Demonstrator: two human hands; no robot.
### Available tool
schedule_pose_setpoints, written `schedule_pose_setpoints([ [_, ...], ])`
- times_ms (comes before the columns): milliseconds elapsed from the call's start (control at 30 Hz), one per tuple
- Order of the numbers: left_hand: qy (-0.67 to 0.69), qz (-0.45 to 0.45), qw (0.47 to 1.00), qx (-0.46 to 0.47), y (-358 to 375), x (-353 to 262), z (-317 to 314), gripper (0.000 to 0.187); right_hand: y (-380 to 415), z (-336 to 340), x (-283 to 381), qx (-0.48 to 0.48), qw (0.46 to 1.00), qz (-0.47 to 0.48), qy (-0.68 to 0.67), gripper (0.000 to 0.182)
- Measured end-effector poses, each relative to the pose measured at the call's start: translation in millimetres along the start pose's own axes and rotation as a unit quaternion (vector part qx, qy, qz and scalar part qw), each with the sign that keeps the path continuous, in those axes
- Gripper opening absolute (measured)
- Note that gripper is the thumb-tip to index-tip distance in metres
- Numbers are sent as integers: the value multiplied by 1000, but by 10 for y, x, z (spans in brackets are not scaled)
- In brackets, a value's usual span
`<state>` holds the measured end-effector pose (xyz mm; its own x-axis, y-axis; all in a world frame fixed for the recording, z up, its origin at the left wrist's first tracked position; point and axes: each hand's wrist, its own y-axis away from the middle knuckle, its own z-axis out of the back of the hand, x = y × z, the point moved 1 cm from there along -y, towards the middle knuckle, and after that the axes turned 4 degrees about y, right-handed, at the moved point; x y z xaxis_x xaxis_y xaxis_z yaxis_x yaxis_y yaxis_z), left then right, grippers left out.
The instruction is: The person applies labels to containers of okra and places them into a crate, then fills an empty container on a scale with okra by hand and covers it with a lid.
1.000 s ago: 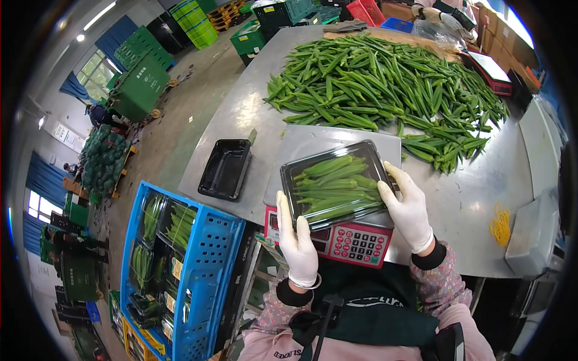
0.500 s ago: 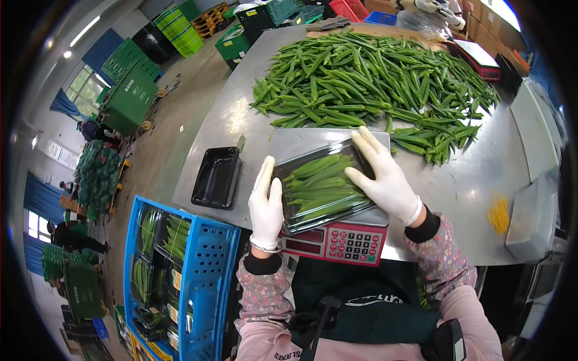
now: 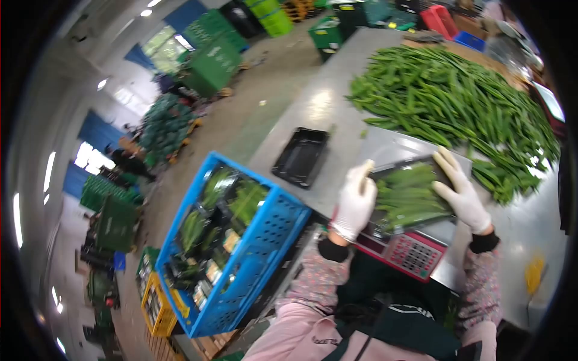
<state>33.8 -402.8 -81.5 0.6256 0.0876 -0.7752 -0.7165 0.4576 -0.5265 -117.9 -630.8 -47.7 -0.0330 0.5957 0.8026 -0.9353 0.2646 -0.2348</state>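
A black tray of okra (image 3: 409, 195) under clear film is held between my two white-gloved hands, over the steel plate of a red scale (image 3: 412, 256). My left hand (image 3: 356, 201) is against the tray's left side, fingers pointing up. My right hand (image 3: 460, 192) grips the upper right edge with fingers and thumb. Left of the scale, an empty black tray (image 3: 301, 156) lies on the metal table. Behind the scale spreads a large heap of loose okra (image 3: 445, 96).
A blue crate (image 3: 259, 271) with packed okra trays stands left of the table, a yellow crate (image 3: 158, 307) beyond it. Yellow ties (image 3: 533, 275) lie at the right. Green bins (image 3: 211, 65) and a distant person (image 3: 129, 162) are across the floor.
The view has swung left, so the table, tray and hands appear further right and more of the blue crate shows. Both hands still hold the okra tray.
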Motion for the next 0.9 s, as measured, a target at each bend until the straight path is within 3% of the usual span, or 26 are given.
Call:
schedule_pose_setpoints([
  [100,-21,19,1000,12,87,-160,79,31,-52,106,-58,43,998,1,-36,61],
  [133,-7,69,997,46,61,-216,139,30,-72,125,-55,47,998,0,-43,61],
  [233,-14,83,987,140,-144,-96,275,32,-62,116,-240,31,999,21,-9,59],
  [267,-14,83,987,136,-229,-64,297,32,-21,100,-306,-30,996,-31,-74,58],
  [300,1,105,975,198,-312,-37,301,34,42,96,-356,-91,983,-83,-138,57],
  [333,16,127,957,259,-350,-42,304,37,130,127,-361,-144,976,-94,-131,55],
  [433,7,136,945,297,-305,-145,273,40,588,214,-126,-279,946,-100,-127,34],
  [500,54,144,934,322,-149,-63,197,42,1057,175,-104,-268,942,-177,-101,27],
  [567,151,275,884,346,14,-354,202,44,1452,-2,-34,-156,947,-210,-187,28],
  [667,261,326,854,309,304,-475,48,45,1700,-246,195,-92,923,-274,-254,33],
  [800,349,348,824,279,566,-706,-160,48,1678,-302,351,-154,876,-232,-394,42],
  [900,381,333,824,254,772,-809,-333,46,1662,-296,301,-132,879,-264,-374,41],
])
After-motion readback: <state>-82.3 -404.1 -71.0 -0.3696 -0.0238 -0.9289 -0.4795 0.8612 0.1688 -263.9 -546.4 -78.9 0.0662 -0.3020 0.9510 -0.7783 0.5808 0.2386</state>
